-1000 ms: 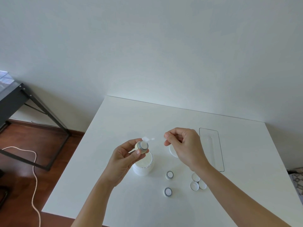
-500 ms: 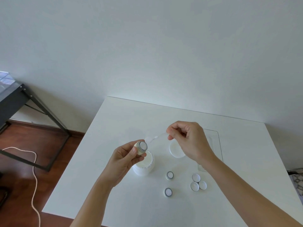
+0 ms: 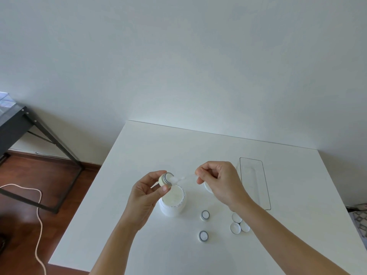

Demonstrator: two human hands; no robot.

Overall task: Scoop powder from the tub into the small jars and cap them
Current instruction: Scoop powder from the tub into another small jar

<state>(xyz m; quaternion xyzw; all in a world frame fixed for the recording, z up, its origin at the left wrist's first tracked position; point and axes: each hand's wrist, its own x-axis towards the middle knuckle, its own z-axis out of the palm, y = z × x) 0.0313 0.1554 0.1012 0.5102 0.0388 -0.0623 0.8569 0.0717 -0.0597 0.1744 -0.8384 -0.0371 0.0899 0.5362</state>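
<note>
Jar (image 3: 166, 180) sits at frame centre, gripped in the left hand (image 3: 146, 197) between curled fingers above and thumb below, tilted so its grey-rimmed mouth faces right toward the scoop. Left hand holds it just above and to the upper left of the tub (image 3: 172, 201); whether jar and tub touch cannot be told. Tub stands open on the table (image 3: 139, 155), pale powder visible inside. Right hand (image 3: 217, 182), right of centre, is closed in a pinch: thumb and curled fingers grip the handle end of a clear scoop (image 3: 179, 178). Scoop runs leftward from the fingers, its bowl at the jar mouth with a small white heap in it; whether the bowl touches the rim cannot be told. Behind the right hand, partly hidden, a white round lid (image 3: 207, 188) lies on the table. Two more small jars, open with grey rims, stand lower in the frame: one (image 3: 205, 215) just right of the tub, one (image 3: 203, 235) below it, well apart from both hands. Three white caps (image 3: 235, 228) cluster lower right of centre, touching one another, partly covered by the right forearm. Clear tray (image 3: 266, 187) lies on the right side of the table, beyond the right hand. Black-framed stand (image 3: 49, 139) and pale cord (image 3: 38, 215) on wooden floor, left of frame.
</note>
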